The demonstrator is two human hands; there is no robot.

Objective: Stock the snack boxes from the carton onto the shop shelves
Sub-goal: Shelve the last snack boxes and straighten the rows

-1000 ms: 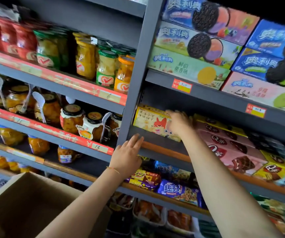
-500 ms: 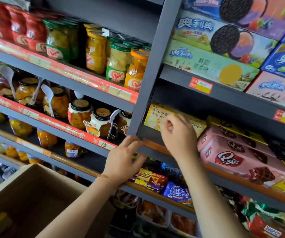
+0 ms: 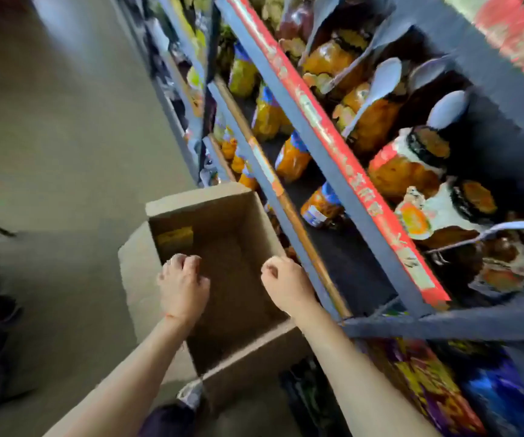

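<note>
An open brown carton (image 3: 210,203) stands on the floor beside the shelving. A yellow snack box (image 3: 175,237) stands at its far left inner corner; the carton's floor is otherwise dark and bare as far as I can see. My left hand (image 3: 183,283) hovers over the carton's opening with fingers curled and nothing in it. My right hand (image 3: 285,283) hangs over the carton's right edge, also curled into a loose fist and holding nothing. The view is tilted and blurred.
Grey metal shelves (image 3: 326,146) with red price strips run along the right, packed with jars of fruit (image 3: 396,171) and white spoons. Snack bags (image 3: 427,383) fill the lowest shelf at bottom right. Grey floor (image 3: 65,121) spreads to the left. My shoe (image 3: 188,395) is below the carton.
My head has swung down and left from the shelf to the carton. Both hands left the shelf and the yellow box there and dropped over the carton.
</note>
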